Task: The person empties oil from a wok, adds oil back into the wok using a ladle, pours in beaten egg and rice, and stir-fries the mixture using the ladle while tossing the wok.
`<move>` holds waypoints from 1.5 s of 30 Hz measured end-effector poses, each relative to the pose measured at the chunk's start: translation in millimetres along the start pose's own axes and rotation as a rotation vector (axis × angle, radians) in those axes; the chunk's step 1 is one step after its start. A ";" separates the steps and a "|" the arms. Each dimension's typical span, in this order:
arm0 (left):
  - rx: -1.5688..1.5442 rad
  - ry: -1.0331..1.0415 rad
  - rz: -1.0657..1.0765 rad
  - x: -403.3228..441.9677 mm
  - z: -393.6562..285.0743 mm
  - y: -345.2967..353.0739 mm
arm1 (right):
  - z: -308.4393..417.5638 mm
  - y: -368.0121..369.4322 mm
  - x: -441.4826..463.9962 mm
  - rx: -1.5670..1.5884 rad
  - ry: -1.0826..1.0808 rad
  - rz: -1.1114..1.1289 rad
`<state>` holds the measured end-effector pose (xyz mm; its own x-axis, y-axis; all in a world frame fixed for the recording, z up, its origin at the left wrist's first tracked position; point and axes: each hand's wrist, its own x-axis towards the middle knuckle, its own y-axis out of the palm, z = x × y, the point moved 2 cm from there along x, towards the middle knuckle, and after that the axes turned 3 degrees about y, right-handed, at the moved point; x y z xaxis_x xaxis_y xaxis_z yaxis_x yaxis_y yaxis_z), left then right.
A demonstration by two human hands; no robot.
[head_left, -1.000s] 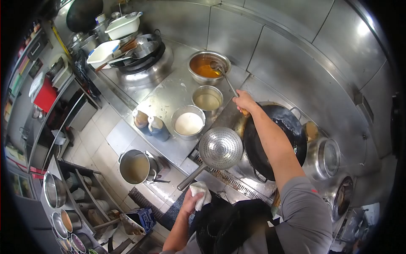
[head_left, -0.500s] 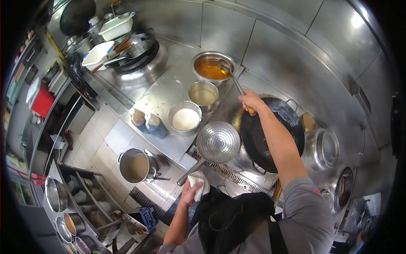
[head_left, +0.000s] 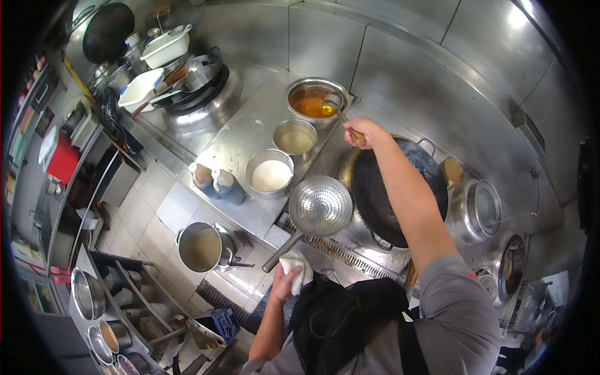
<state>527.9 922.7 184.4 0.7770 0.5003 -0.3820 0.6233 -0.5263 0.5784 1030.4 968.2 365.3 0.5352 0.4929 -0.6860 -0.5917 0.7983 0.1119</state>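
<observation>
Fingers [head_left: 350, 126] grip a ladle [head_left: 335, 102] in the right hand [head_left: 369, 132] and a white cloth [head_left: 304, 267] in the left hand [head_left: 286, 284].

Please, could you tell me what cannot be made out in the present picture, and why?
Head view: long metal ladle; part of the handle is covered by the right hand.
Head view: left hand; some fingers are hidden by the crumpled white cloth.
Head view: round black iron wok; part is behind the right forearm.
Head view: round metal tub, bottom left; cut by the picture's edge.
</observation>
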 end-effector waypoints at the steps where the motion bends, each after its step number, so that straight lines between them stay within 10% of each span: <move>1: 0.011 -0.005 0.029 1.9 -3.0 2.9 | 4.6 8.5 7.1 0.175 0.067 0.069; 6: 0.019 0.014 0.035 2.6 -16.7 27.7 | -3.6 13.7 17.4 0.991 0.196 0.525; 31: 0.051 -0.318 0.116 75.8 99.5 228.3 | -133.4 -197.1 -287.3 0.835 -0.021 0.536; 42: 0.565 0.043 -0.160 91.8 149.0 228.6 | -302.8 -297.1 -294.9 0.027 -0.136 -0.046; 45: 0.422 -0.040 -0.050 85.8 147.8 230.8 | -336.6 -314.9 -301.4 -0.899 -0.515 -0.402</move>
<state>751.4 742.6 178.6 0.7426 0.5098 -0.4343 0.6354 -0.7414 0.2159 852.5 451.8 294.8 0.8493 0.5057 -0.1515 -0.4288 0.4934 -0.7568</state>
